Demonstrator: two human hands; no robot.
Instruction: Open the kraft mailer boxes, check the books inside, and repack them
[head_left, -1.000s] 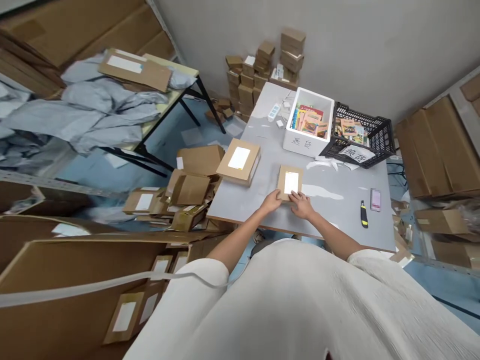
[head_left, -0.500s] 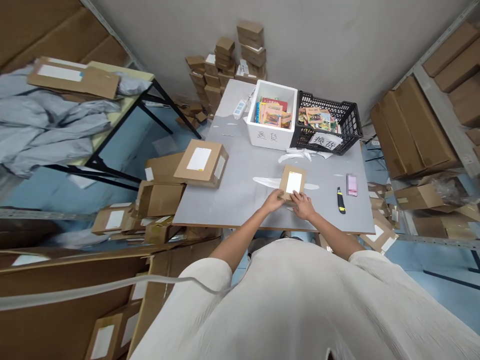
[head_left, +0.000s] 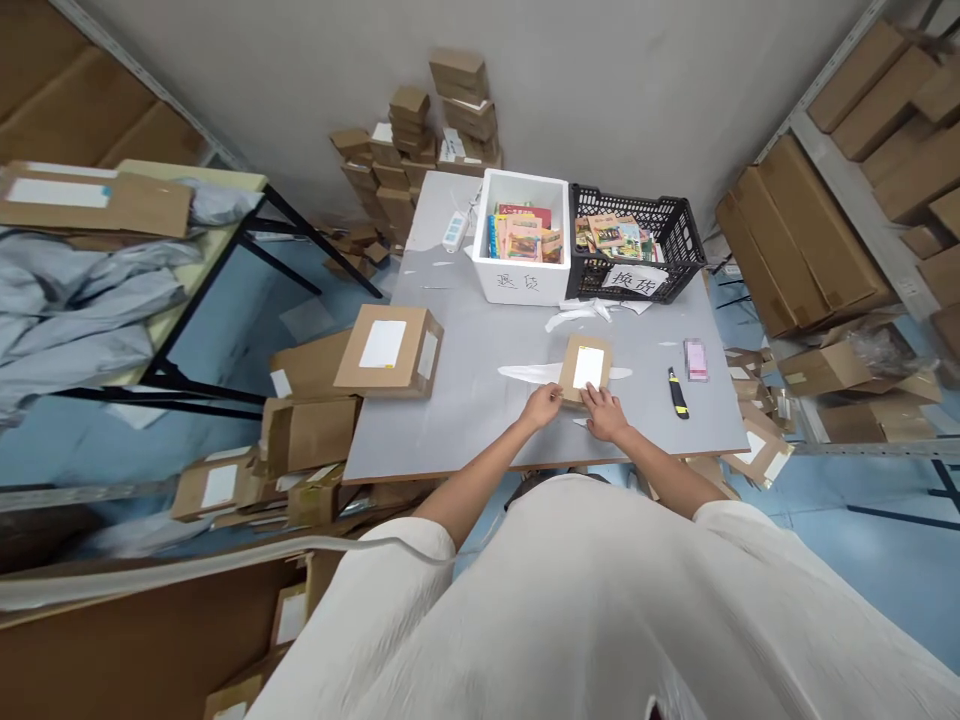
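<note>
A small cardboard box with a white label lies flat on the grey table, close to its front edge. At its lower left corner, my left hand is closed in a pinch; what the fingertips hold is too small to make out. My right hand rests on the lower right of the box, fingers stretched out over the label's bottom edge. To the right lie a black and yellow utility knife and a phone with a pinkish screen.
Behind the box stand a white foam bin and a black plastic crate, both holding books. A larger labelled carton sits at the table's left edge. White scraps and a power strip lie on the table. Cartons crowd the floor.
My left hand has shifted slightly off the box's left side, its fingers now pinched at the corner. My right hand stays on the box. The whole view has swung a little.
</note>
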